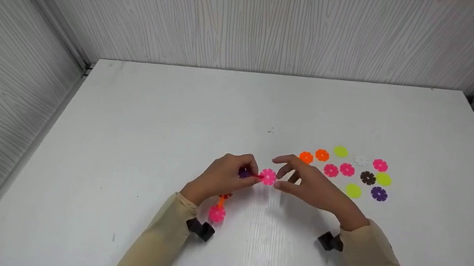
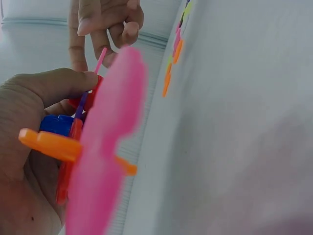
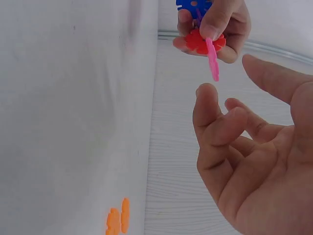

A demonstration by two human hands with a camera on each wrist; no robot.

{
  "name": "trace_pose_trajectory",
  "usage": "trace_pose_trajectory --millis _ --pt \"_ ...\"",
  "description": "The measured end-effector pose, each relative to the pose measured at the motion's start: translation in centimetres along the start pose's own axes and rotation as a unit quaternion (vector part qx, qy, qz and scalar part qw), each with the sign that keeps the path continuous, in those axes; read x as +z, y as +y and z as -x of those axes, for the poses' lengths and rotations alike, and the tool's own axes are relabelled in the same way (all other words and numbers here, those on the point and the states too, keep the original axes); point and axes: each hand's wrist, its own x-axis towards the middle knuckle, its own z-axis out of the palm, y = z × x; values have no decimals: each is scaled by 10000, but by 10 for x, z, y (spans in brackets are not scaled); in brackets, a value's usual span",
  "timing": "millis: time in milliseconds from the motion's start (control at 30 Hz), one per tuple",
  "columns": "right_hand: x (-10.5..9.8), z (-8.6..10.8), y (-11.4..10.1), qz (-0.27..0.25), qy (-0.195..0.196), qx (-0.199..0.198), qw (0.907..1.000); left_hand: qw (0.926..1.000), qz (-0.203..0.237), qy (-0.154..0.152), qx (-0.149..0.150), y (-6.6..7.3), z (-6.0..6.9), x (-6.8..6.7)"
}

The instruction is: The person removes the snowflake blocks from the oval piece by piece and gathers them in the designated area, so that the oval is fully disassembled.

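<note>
My left hand [image 1: 231, 174] pinches a red notched disc [image 3: 198, 41] between thumb and fingers. This disc is part of a chain of interlocking flower-shaped discs. A pink disc [image 1: 268, 177] stands slotted into the red one at the chain's right end. Behind the thumb a blue disc [image 2: 57, 125] shows, and an orange disc [image 2: 51, 144] joins another pink disc [image 1: 216, 214] at the lower end. My right hand [image 1: 313, 183] is just right of the end pink disc, thumb and fingers spread apart, holding nothing. In the right wrist view a small gap separates its fingertips from that disc.
Loose discs lie on the white table [image 1: 125, 136] right of centre: orange [image 1: 322, 155], yellow [image 1: 341, 152], white [image 1: 360, 160], brown [image 1: 368, 178], purple [image 1: 379, 194] and several pink ones [image 1: 347, 169]. Pale wood-grain panels [image 1: 257, 20] enclose the back and sides.
</note>
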Motion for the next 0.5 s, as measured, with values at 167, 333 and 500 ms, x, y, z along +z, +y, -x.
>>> trace_pose_trajectory --millis 167,333,500 --pt "6 2 -6 208 -93 -51 9997 10000 57 -51 49 3 0 2" --pt "10 3 -8 467 22 -168 9988 9998 185 -78 89 5 0 3" --pt "11 4 -8 610 187 -323 9974 9996 217 -63 164 6 1 2"
